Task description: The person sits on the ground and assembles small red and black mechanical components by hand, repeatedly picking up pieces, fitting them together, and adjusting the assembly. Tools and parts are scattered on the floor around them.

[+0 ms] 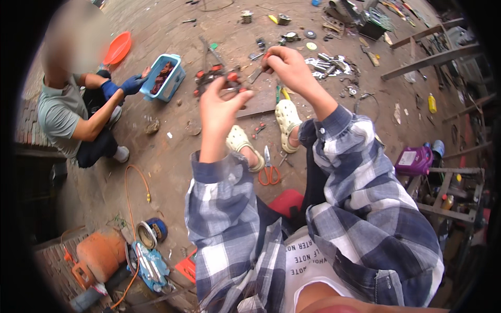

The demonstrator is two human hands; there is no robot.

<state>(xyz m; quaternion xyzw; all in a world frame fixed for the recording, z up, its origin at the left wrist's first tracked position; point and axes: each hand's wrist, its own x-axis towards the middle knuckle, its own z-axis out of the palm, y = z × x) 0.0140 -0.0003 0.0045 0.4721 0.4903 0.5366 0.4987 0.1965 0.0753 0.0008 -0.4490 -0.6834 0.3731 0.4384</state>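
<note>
My left hand (220, 108) is raised with thumb and fingers apart, over or in front of a cluster of red-and-black parts (216, 74); nothing plainly sits in its grasp. Further right, my right hand (288, 63) has its fingers pinched together. A speck of red shows at their tips, too small to name. Beneath the hands lies a flat dark board (257, 107) on the ground, with a yellow-and-green handled tool (285, 93) by my shoe. Orange-handled scissors (269, 169) lie between my feet, near a small red-and-black piece (259, 129).
At left a co-worker in blue gloves (121, 87) crouches by a blue basket (168, 81) of reddish parts. Silver metal pieces (331, 66) are heaped at right. A purple jug (415, 159) stands by metal frames. An orange gas cylinder (102, 254) and an orange cord lie lower left.
</note>
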